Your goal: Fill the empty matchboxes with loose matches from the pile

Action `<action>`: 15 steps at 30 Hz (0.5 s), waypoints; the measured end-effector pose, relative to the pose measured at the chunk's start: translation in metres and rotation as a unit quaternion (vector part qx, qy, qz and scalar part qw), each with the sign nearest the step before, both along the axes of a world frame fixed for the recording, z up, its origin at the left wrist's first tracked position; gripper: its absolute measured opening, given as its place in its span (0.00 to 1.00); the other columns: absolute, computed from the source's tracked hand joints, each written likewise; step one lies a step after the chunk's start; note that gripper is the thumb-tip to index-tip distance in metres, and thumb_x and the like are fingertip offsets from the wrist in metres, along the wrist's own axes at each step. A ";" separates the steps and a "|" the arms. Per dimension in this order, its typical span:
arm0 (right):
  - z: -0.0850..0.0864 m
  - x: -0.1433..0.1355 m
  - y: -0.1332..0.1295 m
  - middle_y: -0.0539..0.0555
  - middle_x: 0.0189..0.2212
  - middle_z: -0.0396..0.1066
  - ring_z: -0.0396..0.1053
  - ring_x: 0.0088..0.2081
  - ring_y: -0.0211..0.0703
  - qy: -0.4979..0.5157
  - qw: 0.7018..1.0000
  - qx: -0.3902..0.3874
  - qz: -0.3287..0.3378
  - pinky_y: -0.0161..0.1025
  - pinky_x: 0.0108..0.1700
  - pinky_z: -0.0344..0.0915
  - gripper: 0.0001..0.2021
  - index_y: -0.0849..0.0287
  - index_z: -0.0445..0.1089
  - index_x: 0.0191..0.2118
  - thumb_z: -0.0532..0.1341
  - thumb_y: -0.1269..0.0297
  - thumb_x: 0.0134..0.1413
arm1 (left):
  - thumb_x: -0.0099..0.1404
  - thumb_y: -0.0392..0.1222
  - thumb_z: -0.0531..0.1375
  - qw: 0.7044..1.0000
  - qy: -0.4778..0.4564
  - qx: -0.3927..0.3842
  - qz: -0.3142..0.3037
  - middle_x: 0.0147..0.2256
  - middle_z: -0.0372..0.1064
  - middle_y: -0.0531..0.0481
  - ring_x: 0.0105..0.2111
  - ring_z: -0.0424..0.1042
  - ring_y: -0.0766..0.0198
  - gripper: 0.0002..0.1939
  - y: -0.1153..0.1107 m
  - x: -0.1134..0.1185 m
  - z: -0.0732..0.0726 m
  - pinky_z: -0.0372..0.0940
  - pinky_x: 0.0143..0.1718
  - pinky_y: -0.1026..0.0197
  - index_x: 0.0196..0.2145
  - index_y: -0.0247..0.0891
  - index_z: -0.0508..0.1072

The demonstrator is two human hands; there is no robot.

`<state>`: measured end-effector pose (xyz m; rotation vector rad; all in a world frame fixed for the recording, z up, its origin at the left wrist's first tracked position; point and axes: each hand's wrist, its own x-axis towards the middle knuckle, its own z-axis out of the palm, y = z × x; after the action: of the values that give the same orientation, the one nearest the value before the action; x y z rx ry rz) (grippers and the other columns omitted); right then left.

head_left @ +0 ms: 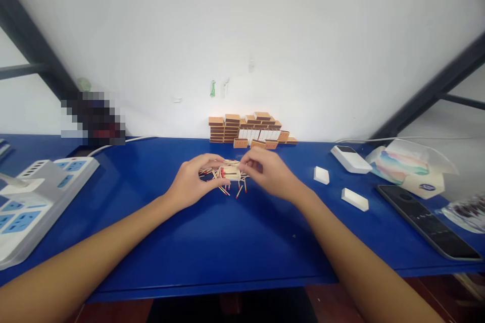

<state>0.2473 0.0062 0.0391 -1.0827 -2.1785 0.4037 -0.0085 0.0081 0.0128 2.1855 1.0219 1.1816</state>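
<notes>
Between my hands is a small white matchbox tray (232,176) with red-tipped matches lying in it. My left hand (190,179) grips the tray's left end, thumb at the near side and fingers behind. The fingers of my right hand (268,171) are pinched together over the tray's right end; what they hold, if anything, is too small to tell. Loose matches (224,190) lie scattered on the blue table around and under the tray, partly covered by my hands.
Stacked matchboxes (232,128) stand against the wall behind my hands. On the right lie two small white blocks (355,199), a white device (351,159), a tissue pack (411,166) and a phone (428,222). A power strip (81,167) occupies the left side of the table (212,252).
</notes>
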 end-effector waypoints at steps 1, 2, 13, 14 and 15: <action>0.002 0.005 0.004 0.51 0.31 0.70 0.65 0.31 0.41 0.014 0.999 0.019 -0.029 0.40 0.35 0.62 0.09 0.55 0.71 0.36 0.62 0.61 0.69 | 0.60 0.50 0.75 1.000 -0.007 -0.001 0.021 0.48 0.83 0.47 0.50 0.82 0.52 0.24 0.003 -0.002 0.001 0.75 0.56 0.49 0.51 0.43 0.76; 0.004 0.011 0.007 0.51 0.29 0.69 0.64 0.30 0.41 0.025 0.997 0.038 -0.065 0.40 0.34 0.61 0.10 0.55 0.71 0.35 0.61 0.59 0.69 | 0.61 0.51 0.75 0.999 -0.012 0.001 0.043 0.47 0.83 0.47 0.50 0.82 0.51 0.23 0.006 -0.003 0.002 0.75 0.56 0.48 0.50 0.43 0.76; -0.025 0.029 0.031 0.54 0.35 0.72 0.68 0.36 0.43 -0.110 0.992 -0.040 -0.049 0.41 0.40 0.63 0.04 0.59 0.76 0.42 0.65 0.66 0.64 | 0.62 0.48 0.74 0.998 -0.002 0.025 0.052 0.47 0.83 0.46 0.48 0.83 0.54 0.22 0.018 -0.009 0.001 0.75 0.53 0.51 0.50 0.41 0.75; -0.026 0.027 0.031 0.54 0.37 0.71 0.68 0.36 0.43 -0.111 0.992 -0.039 -0.044 0.42 0.41 0.63 0.04 0.59 0.76 0.42 0.65 0.67 0.63 | 0.62 0.48 0.74 0.998 0.000 0.028 0.051 0.47 0.83 0.46 0.48 0.83 0.54 0.22 0.018 -0.009 0.000 0.75 0.53 0.51 0.50 0.41 0.74; -0.027 0.026 0.031 0.54 0.37 0.70 0.68 0.37 0.43 -0.112 0.992 -0.039 -0.037 0.42 0.43 0.63 0.04 0.59 0.76 0.43 0.66 0.67 0.63 | 0.62 0.48 0.74 0.998 0.003 0.030 0.048 0.47 0.83 0.46 0.49 0.83 0.54 0.22 0.019 -0.009 0.000 0.75 0.54 0.51 0.50 0.41 0.74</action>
<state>0.2730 0.0373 0.0122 -1.3038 -2.3250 0.3509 -0.0180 0.0271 0.0125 2.2087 1.1193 1.2637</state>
